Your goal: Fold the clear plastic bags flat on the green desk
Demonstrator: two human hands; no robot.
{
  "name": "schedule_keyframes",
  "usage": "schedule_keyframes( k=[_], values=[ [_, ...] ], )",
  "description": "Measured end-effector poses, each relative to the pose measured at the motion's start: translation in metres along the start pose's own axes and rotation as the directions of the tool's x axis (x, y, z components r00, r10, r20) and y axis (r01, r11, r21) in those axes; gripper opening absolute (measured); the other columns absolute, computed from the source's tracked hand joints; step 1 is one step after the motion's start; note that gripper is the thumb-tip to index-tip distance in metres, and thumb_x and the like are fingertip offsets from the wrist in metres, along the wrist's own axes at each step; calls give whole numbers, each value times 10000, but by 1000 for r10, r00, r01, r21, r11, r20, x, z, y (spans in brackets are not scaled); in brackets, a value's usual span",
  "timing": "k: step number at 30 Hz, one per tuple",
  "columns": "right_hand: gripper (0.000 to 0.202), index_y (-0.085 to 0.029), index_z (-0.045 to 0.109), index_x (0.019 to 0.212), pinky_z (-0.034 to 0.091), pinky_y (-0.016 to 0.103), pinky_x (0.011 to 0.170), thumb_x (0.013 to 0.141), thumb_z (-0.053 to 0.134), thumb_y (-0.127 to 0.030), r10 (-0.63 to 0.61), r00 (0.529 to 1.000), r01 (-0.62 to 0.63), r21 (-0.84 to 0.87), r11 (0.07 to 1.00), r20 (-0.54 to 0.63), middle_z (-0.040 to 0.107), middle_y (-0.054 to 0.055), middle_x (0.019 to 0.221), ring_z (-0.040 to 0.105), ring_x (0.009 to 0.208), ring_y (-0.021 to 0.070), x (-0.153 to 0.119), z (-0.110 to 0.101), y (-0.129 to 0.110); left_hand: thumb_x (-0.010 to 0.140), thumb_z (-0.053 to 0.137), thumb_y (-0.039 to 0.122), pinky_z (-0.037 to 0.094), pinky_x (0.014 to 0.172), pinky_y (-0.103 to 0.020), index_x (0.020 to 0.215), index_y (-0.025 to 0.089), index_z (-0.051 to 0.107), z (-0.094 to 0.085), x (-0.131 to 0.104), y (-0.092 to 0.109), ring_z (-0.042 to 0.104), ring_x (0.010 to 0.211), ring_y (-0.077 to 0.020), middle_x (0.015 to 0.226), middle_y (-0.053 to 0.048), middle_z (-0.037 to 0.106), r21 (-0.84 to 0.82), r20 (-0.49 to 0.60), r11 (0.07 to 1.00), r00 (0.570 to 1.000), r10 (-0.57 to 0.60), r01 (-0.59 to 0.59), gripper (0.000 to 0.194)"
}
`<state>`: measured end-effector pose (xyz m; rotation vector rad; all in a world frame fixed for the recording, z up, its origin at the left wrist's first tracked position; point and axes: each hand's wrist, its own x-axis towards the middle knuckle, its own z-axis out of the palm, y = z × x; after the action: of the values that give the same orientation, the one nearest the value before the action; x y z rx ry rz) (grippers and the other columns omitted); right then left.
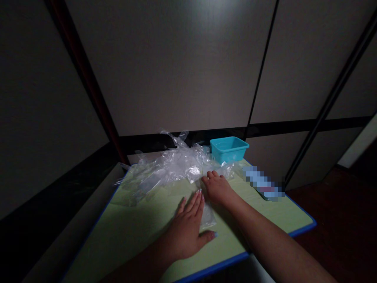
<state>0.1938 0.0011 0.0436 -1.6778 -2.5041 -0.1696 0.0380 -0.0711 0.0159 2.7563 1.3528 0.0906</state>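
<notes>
My left hand [188, 228] lies palm down on the green table, fingers stretched out and thumb spread to the right, at the left edge of a small clear plastic bag [208, 217]. Just beyond it, my right hand [216, 188] has its fingers curled down at the far end of that bag; what they hold, if anything, is hidden under them. A loose heap of crumpled clear plastic bags [173, 163] spreads behind both hands, across the back and left of the table.
A turquoise plastic basket [229, 149] stands at the table's back right. Nearer the right edge lies a blurred-out bluish object [262, 182]. The table [282, 216] has a blue rim. Cabinet panels [182, 70] rise directly behind it.
</notes>
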Motion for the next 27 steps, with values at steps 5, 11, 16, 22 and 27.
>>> schedule_keyframes(
  k=[5, 11, 16, 22, 27],
  values=[
    [388, -188, 531, 1143, 378, 430, 847, 782, 519, -329, -9, 1000, 10, 26, 1000, -9, 493, 143, 1182, 403, 1110, 293, 0, 3, 0, 846, 203, 660, 97, 1098, -492, 1424, 135, 185, 6, 2, -3, 40, 1380, -237, 1495, -101, 132, -7, 19, 1000, 1000, 4, -4, 781],
    [454, -202, 441, 1280, 309, 413, 953, 834, 442, -289, -57, 989, 76, 143, 987, -137, 443, 121, 1294, 348, 1198, 259, 0, 5, -9, 877, 228, 587, 104, 1094, -515, 1413, 144, 227, 3, 4, -5, 96, 1377, -224, 1485, -82, 176, 51, -107, 995, 991, -79, 85, 695],
    [598, -117, 282, 1392, 137, 524, 1043, 806, 374, -201, -90, 996, 93, 120, 988, -27, 271, 127, 1451, 157, 1335, 260, -2, 11, -11, 868, 278, 564, 97, 1090, -538, 1432, 113, 130, 3, 1, -12, 102, 1376, -236, 1488, -87, 135, 84, -211, 976, 961, -182, 203, 737],
    [707, -47, 170, 1421, 77, 553, 1054, 766, 378, -209, -141, 986, 134, 78, 988, 86, 150, 119, 1489, 50, 1368, 245, -3, 13, -9, 899, 200, 534, 124, 1094, -511, 1434, 130, 117, 7, 2, -21, 94, 1377, -214, 1491, -73, 132, 46, -147, 982, 974, -174, 183, 677],
    [657, -42, 152, 1425, 84, 553, 1057, 825, 328, -245, -147, 987, 140, 105, 985, 63, 116, 125, 1492, 23, 1373, 242, -3, 13, -13, 920, 143, 489, 117, 1099, -489, 1432, 143, 152, 6, 3, -23, 107, 1376, -203, 1490, -66, 149, 18, -108, 977, 972, -210, 213, 618]
  ],
)
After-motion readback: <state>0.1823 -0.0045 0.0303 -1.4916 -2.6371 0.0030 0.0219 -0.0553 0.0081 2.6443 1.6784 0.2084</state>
